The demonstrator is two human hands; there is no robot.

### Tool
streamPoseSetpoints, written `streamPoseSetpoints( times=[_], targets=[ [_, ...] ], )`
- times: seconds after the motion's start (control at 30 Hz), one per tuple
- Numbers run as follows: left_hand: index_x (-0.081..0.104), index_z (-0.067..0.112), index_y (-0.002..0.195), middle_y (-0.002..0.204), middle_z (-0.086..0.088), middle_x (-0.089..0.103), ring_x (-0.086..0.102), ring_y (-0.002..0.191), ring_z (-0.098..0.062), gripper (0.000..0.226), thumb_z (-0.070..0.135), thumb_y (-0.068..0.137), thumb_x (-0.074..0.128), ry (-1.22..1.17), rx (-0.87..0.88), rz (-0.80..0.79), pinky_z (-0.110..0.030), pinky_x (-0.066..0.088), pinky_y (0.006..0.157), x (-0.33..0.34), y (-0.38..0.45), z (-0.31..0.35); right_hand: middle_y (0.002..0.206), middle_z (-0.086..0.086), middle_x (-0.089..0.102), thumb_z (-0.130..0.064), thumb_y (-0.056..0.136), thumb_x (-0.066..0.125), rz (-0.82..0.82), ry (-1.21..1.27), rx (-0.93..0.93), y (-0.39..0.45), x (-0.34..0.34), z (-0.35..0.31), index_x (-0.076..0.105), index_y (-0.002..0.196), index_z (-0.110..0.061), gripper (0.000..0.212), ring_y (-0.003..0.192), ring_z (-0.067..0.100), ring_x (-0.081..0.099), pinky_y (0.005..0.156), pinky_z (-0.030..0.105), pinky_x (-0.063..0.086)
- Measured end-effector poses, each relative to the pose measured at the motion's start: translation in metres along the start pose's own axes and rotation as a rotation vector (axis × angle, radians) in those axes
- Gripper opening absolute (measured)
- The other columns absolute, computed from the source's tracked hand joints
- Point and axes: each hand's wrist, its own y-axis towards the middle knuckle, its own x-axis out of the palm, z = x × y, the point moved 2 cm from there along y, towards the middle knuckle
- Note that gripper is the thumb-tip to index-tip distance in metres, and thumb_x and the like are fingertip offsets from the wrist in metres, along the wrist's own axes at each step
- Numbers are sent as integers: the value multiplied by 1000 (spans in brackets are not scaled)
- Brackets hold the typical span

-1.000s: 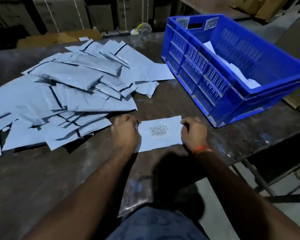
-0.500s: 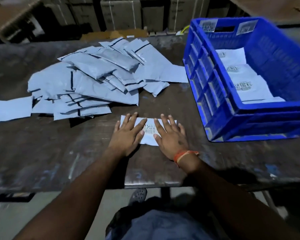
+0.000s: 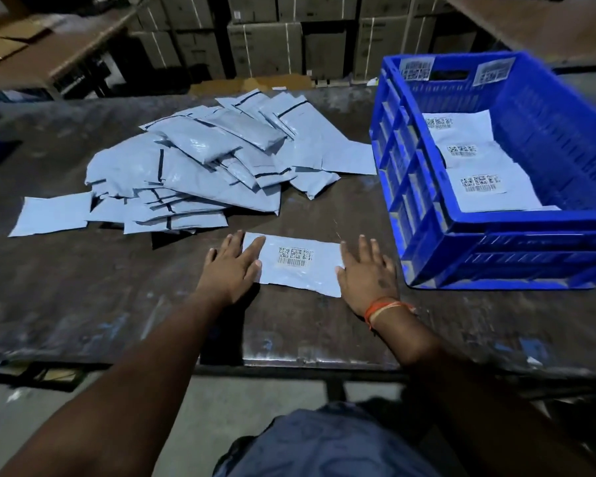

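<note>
Grey packet [image 3: 300,270], ends beneath left hand [image 3: 229,271], right hand [image 3: 369,278]

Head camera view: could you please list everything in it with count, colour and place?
Labelled mailer bag: one, pale blue, flat between the hands.
Mailer bag pile: many, pale blue with black strips, table's left-centre.
Crate: one, blue, table's right.
Mailer bags in crate: at least three, pale blue, labels up.
Table: one, dark, foreground.
Cartons: several, grey-brown, stacked behind the table.
Wrist thread: one, orange, right wrist.
Left hand: flat, fingers on the bag's left end.
Right hand: flat, at the bag's right end.
</note>
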Motion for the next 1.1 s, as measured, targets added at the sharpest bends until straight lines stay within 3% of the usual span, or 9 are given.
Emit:
streamPoseSetpoints(
  times=[0.07,0.13,0.37,0.53,0.7,0.77,0.87,0.97,1.1],
  targets=[
    [42,33,147,148,-7,42,38,138,-33,52,48,98,35,-95,-84,123,-51,38,108,-5,4,5,147,15,40,-39,97,43,114,34,85,-5,-9,-3,39,146,-20,53,137,34,33,106,46,32],
    [50,28,142,137,-10,52,46,127,-34,51,45,93,47,-161,-204,177,-46,43,103,-4,10,9,125,15,53,-40,92,51,210,105,95,-10,-14,-11,50,133,-17,47,117,34,44,97,44,40],
    [59,35,129,115,-15,59,53,114,-33,52,17,81,69,-394,-304,142,-32,44,91,-6,20,12,129,12,47,-34,80,67,109,262,162,-9,-6,-31,41,139,-24,65,119,34,41,101,44,43],
    [70,31,107,101,-4,71,63,91,-25,36,5,84,62,-495,-316,156,-25,47,76,-11,19,9,121,8,51,-20,74,68,159,472,177,0,-1,-28,49,136,-33,65,111,33,50,100,39,46],
    [71,28,98,79,10,63,54,70,-13,38,-4,84,55,-621,-284,204,-15,39,57,-16,12,12,110,-3,50,-6,69,64,206,743,198,5,1,-24,61,122,-36,61,94,21,60,94,34,52],
    [71,26,98,88,9,69,58,73,-8,38,-6,86,56,-735,-275,213,-11,42,64,-17,13,9,104,-4,61,-3,69,62,192,882,217,10,1,-24,65,116,-37,57,91,16,64,91,37,56],
    [73,21,98,103,6,73,63,85,-11,34,-8,89,57,-922,-261,218,-25,47,82,-18,17,6,98,-10,69,5,73,59,195,1010,218,14,-2,-26,69,104,-40,55,87,6,63,90,39,58],
    [74,14,94,92,2,70,59,81,-8,24,-5,92,59,-1081,-299,222,-26,46,82,-23,18,6,100,-16,72,-2,78,62,230,978,157,15,-14,-27,72,98,-38,43,91,4,64,91,34,56],
    [76,16,86,94,-8,75,65,80,-16,13,6,90,70,-1206,-314,212,-30,52,79,-39,25,8,105,-10,72,-4,85,67,273,975,93,18,-48,-32,76,104,-20,26,104,7,65,98,26,50]
  ],
)
